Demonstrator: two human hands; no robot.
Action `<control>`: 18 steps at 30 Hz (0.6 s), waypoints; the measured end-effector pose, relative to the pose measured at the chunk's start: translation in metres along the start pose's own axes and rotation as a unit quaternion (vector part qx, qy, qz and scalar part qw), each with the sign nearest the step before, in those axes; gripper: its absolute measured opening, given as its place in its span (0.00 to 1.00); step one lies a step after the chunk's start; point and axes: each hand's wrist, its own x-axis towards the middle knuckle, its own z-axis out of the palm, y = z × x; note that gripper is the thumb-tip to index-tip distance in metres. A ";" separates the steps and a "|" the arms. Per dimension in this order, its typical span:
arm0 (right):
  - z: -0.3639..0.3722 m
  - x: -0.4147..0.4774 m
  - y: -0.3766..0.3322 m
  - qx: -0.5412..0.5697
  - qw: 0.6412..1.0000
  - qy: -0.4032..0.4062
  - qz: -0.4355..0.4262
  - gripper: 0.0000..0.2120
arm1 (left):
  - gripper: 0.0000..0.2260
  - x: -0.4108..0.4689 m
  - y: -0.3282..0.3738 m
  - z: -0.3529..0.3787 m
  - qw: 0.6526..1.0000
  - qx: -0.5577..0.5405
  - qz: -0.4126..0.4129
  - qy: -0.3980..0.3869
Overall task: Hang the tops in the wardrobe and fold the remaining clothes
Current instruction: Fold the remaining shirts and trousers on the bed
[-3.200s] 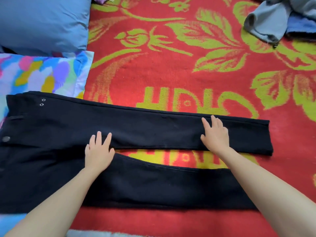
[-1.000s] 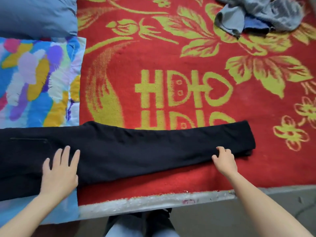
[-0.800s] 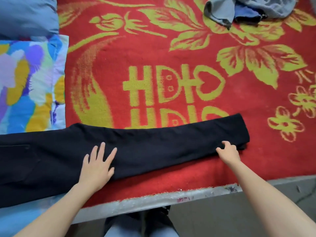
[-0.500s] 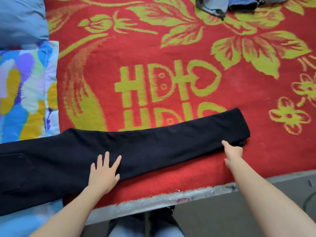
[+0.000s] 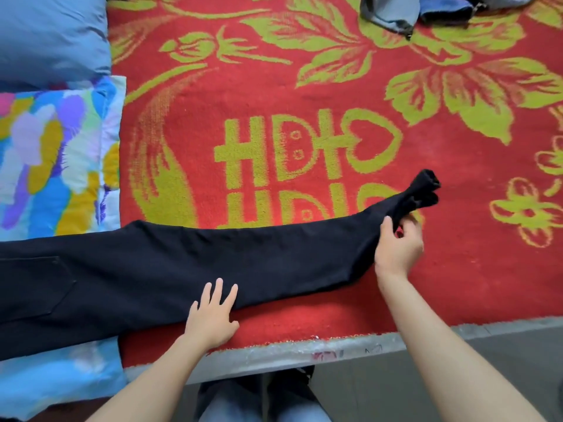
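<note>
Your black trousers (image 5: 213, 263) lie stretched along the bed edge (image 5: 304, 348), with bare red blanket (image 5: 274, 102) beyond them. Your left hand (image 5: 210, 321) presses flat on their middle, fingers straight. Your right hand (image 5: 396, 248) pinches the cuff end, raised off the blanket. 1 blue pillow (image 5: 45, 35) and 1 patterned pillow (image 5: 51, 159) sit left; 1 grey-blue clothes heap (image 5: 396, 10) lies at the far edge.

Black trousers (image 5: 182, 269); red blanket (image 5: 274, 86), yellow-green flowers; plain blue pillow (image 5: 45, 32).
</note>
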 end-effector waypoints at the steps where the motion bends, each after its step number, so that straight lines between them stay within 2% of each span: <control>1: 0.005 -0.019 -0.006 0.019 0.996 -0.037 -0.077 0.14 | 0.32 0.001 -0.004 -0.001 1.000 -0.025 0.006 -0.011; 3: 0.013 -0.061 -0.007 0.022 0.967 -0.125 -0.219 0.13 | 0.30 0.005 -0.009 -0.009 0.989 -0.145 -0.001 -0.034; 4: 0.017 -0.081 -0.002 0.014 0.946 -0.179 -0.271 0.13 | 0.28 0.006 -0.011 -0.013 0.961 -0.276 -0.012 -0.023; 5: 0.022 -0.100 0.004 0.002 0.923 -0.241 -0.302 0.12 | 0.27 0.006 -0.011 -0.021 0.898 -0.438 -0.036 -0.001; 7: 0.032 -0.133 0.025 -0.084 0.865 -0.350 -0.349 0.14 | 0.23 0.008 -0.013 -0.032 0.726 -0.682 -0.079 0.024; 8: 0.035 -0.147 0.036 -0.149 0.828 -0.403 -0.360 0.17 | 0.24 0.011 -0.017 -0.034 0.672 -0.735 -0.086 0.023; 9: 0.036 -0.155 0.046 -0.216 0.789 -0.448 -0.362 0.20 | 0.25 0.014 -0.020 -0.035 0.645 -0.759 -0.090 0.015; 10: 0.034 -0.158 0.052 -0.260 0.758 -0.476 -0.364 0.21 | 0.25 0.016 -0.022 -0.034 0.636 -0.766 -0.090 0.015; 11: 0.032 -0.156 0.055 -0.280 0.744 -0.483 -0.368 0.21 | 0.23 0.016 -0.022 -0.034 0.652 -0.752 -0.090 0.023; 13: 0.025 -0.144 0.055 -0.258 0.764 -0.460 -0.371 0.19 | 0.26 0.022 -0.017 -0.032 0.740 -0.664 -0.094 0.051; 15: 0.019 -0.128 0.052 -0.264 0.800 -0.415 -0.343 0.18 | 0.35 0.029 -0.002 -0.029 0.794 -0.596 -0.094 0.068; 17: 0.015 -0.109 0.046 -0.309 0.835 -0.362 -0.276 0.20 | 0.41 0.036 0.012 -0.023 0.797 -0.587 -0.105 0.096; 18: 0.014 -0.101 0.045 -0.337 0.850 -0.335 -0.228 0.20 | 0.43 0.040 0.017 -0.022 0.775 -0.609 -0.127 0.111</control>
